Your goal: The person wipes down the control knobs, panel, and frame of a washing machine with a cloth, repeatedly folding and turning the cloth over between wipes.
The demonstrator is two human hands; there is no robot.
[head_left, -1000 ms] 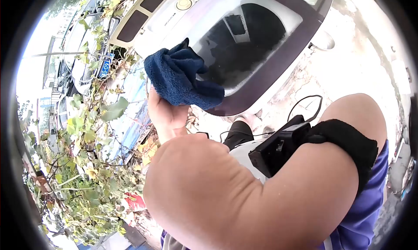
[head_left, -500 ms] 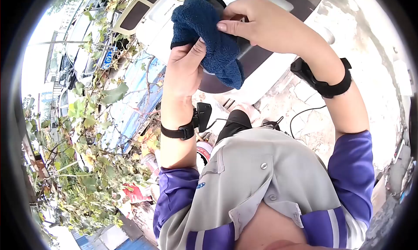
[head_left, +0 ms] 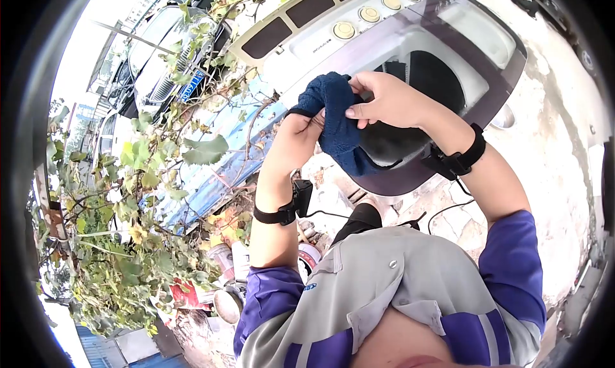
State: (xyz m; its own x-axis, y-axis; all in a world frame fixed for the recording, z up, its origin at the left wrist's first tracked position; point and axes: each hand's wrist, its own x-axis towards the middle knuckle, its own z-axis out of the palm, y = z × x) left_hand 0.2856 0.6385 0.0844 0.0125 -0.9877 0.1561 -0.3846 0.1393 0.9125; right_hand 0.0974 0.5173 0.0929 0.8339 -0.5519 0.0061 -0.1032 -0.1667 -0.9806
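Note:
A dark blue towel point(head_left: 339, 127) with a black edge is bunched up between my two hands, in front of the washing machine point(head_left: 512, 41). My left hand point(head_left: 300, 140) is closed on its left side, with the fingers partly hidden in the folds. From the right, my right hand point(head_left: 391, 102) pinches the towel near its upper part between thumb and fingers. The lower end of the towel hangs down over the machine's near edge. Behind my right hand shows the dark round opening or lid window point(head_left: 439, 79) of the machine.
Cream knobs point(head_left: 344, 29) line the machine's control panel. Leafy vines point(head_left: 147, 156) and a blue board point(head_left: 211, 192) are on the left, with a parked car point(head_left: 154, 73) beyond. Pale cracked paving point(head_left: 458, 224) lies below. Cans and a red wrapper point(head_left: 186, 295) sit at lower left.
The view has shifted, so more of the washing machine and its knobs shows. Both hands keep hold of the towel, now lower in the picture and more tightly bunched.

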